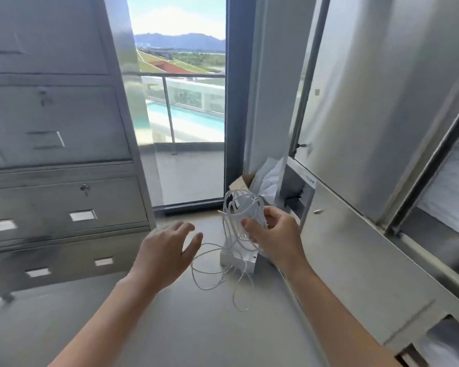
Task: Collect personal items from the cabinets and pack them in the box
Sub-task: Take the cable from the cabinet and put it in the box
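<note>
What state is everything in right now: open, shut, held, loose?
right hand: grips the white cable.
white cable: loosely coiled, loops dangling.
left hand: open, holding nothing.
left cabinet drawers: shut.
right cabinet: open, inside showing.
cardboard box: flaps open, white wrapping inside.

The right hand (272, 231) is gripping a bundle of white cable (243, 207), loose loops dangling toward the grey floor (196, 327). The left hand (167, 250) is hovering just beside them, fingers spread (holding nothing). Grey metal cabinets (59, 154) are flanking a glass balcony door (186, 102); a cardboard box (243, 181) is sitting behind the cable.
</note>
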